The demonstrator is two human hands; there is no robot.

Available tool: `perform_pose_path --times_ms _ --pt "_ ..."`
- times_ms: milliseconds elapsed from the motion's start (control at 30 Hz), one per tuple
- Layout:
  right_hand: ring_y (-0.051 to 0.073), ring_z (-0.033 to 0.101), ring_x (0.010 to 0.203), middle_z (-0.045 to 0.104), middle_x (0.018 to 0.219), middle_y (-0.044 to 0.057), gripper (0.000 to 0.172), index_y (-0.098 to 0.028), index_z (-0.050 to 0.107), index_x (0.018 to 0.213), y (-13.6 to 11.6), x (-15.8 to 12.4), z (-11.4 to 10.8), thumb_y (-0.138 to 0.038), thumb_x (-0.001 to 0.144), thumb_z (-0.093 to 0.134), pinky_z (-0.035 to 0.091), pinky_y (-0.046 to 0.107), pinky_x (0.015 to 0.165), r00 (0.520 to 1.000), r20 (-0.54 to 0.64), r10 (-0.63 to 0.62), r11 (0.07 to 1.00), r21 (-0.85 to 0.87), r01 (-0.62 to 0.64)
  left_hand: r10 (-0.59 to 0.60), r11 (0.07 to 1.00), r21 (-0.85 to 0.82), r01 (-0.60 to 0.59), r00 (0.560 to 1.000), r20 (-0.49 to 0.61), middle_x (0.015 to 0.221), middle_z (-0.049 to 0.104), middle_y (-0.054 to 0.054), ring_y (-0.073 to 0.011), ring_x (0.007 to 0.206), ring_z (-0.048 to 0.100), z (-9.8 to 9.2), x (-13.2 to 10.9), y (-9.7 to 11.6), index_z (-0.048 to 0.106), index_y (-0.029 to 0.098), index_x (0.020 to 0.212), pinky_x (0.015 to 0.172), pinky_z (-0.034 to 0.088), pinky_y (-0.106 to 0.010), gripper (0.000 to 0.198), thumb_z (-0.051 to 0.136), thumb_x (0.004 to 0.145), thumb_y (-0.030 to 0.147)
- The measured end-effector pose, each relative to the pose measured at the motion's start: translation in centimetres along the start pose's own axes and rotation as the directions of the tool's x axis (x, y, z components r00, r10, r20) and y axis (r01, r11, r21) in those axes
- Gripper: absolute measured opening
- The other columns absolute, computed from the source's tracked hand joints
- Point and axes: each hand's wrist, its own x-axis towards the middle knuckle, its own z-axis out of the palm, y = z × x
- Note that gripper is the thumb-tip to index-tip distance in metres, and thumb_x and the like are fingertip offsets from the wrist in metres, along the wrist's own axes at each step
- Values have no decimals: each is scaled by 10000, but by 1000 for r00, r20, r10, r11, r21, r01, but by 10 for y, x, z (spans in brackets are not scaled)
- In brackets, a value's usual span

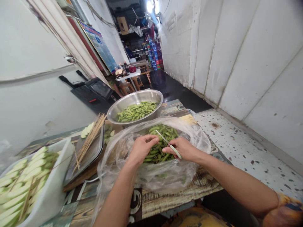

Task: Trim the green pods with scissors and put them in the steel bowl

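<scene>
Quick count: two hands, left hand [142, 147] and right hand [187, 148], one scissors [169, 145], one plastic bag [117, 151], one steel bowl [114, 111], one metal tray [94, 153], one white tub [58, 186].

I see a worn table [165, 198] with a scuffed, printed top and a pale, chipped front edge. A crumpled clear plastic bag [165, 176] sits on it at the middle of the near edge, and I place everything else from that. Just behind the bag, touching its far side, stands a wide metal bowl [113, 110]. To the bag's left lies a wooden board [80, 181], its corner close against the plastic, carrying a dark metal tray [92, 154]. Farther left of the bag, beyond the board, sits a white tub [54, 192] at the table's near-left corner.
</scene>
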Motion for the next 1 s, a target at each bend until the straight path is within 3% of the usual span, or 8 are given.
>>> perform_pose_path --times_ms 133,233,333,433,567,733,833,1000 --pt "112 512 381 531 438 -16 463 -168 508 549 4 3 1 -594 711 592 371 208 420 1000 -21 -7 992 124 10 -23 1000 -3 23 1000 -20 624 639 -7 -80 475 451 1 0 0 702 139 818 462 299 -202 322 700 637 405" --pt "105 508 398 543 464 -20 427 -167 516 603 3 3 1 -569 720 600 372 198 409 1000 13 5 970 244 -8 -87 975 -209 74 995 -53 474 497 61 -39 372 313 1 1 1 650 142 847 388 186 -186 340 718 624 389" --pt "81 449 370 538 479 -19 442 -160 494 598 -2 1 -1 -571 733 584 330 189 365 995 99 15 949 313 -46 -132 876 -459 147 989 64 413 370 105 -7 322 203 -1 2 4 574 138 763 362 110 -175 275 711 644 345" --pt "68 410 353 520 485 -18 460 -151 497 593 -6 -1 -1 -580 751 556 299 184 333 989 144 24 942 328 -70 -120 808 -560 182 982 146 483 476 72 16 304 202 -2 2 7 529 129 705 348 106 -169 230 681 674 299" --pt "65 414 366 531 517 -12 461 -144 509 608 -5 -2 0 -578 759 547 312 181 334 987 159 4 950 306 -53 -118 784 -594 182 982 146 674 624 10 30 294 240 2 2 8 506 131 751 336 113 -163 228 674 665 259" --pt "69 428 375 544 531 -7 480 -146 514 614 -4 -1 2 -609 741 548 319 181 338 989 149 3 959 279 -45 -107 832 -534 151 988 113 650 633 11 22 289 252 10 -2 9 491 136 779 332 120 -160 273 685 665 293" --pt "61 415 355 519 470 -12 495 -141 508 545 -4 -1 3 -587 759 541 300 178 343 995 98 -2 972 234 -21 -93 854 -497 154 985 146 679 648 -2 20 297 257 11 -5 10 484 140 781 335 123 -157 262 672 685 296" --pt "68 440 318 501 423 -34 456 -149 511 549 -3 -1 2 -557 737 584 285 180 326 999 47 15 954 300 -28 -102 791 -572 216 969 224 761 661 -17 30 303 250 4 -2 11 497 140 802 335 141 -152 217 651 693 246"
